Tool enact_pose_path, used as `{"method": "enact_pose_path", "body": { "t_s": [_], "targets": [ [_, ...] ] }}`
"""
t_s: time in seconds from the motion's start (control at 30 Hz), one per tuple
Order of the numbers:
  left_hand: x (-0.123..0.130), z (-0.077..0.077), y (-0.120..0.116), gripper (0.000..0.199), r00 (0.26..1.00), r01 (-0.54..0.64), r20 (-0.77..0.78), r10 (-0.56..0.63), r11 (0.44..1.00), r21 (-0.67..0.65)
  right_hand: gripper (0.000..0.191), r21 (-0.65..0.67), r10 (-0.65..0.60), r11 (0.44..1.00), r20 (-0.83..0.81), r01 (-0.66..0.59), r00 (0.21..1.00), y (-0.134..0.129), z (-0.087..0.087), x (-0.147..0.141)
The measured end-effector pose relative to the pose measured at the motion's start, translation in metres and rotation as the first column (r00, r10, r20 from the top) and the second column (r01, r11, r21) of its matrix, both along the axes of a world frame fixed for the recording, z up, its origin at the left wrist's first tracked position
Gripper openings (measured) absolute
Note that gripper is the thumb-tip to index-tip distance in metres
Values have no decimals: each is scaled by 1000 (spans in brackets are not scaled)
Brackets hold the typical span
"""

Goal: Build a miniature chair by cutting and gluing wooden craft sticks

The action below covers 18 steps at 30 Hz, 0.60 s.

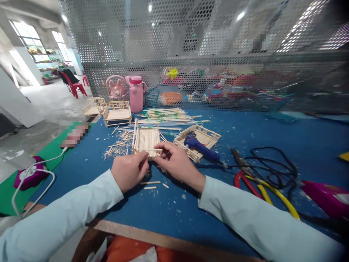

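Both my hands are at the near edge of a small frame of pale wooden sticks (148,138), with a slatted floor and low rails. My left hand (130,170) has thumb and forefinger pinched at its near left edge. At the near right corner, my right hand (176,160) grips the frame between thumb and fingers. Just right of it, a blue glue gun (203,147) rests on another stick frame (208,135). A few short stick pieces (150,182) lie on the blue table in front of my hands.
Two more stick models (117,113) stand at the back left by a pink bottle (136,95). Bundled sticks (166,115) lie behind the frame, with offcuts (120,145) to its left. Pliers (261,189) and a black cable (283,165) occupy the right. Perforated metal mesh (191,43) closes the back.
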<state>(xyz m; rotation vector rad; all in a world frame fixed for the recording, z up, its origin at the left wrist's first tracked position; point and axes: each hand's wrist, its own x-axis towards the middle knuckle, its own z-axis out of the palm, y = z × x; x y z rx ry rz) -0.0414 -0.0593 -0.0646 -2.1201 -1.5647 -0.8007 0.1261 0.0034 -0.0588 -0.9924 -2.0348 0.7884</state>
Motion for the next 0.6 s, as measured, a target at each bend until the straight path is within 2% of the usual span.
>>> {"method": "enact_pose_path", "body": {
  "t_s": [0.23, 0.6],
  "targets": [
    [-5, 8, -6, 29, 987, 59, 153, -57, 998, -8, 23, 5, 1, 1000, -9, -1, 1000, -2, 1, -2],
    [5, 3, 1, 26, 996, 35, 81, -33, 999, -31, 24, 7, 10, 1000, -27, -10, 1000, -3, 2, -2]
  ]
}}
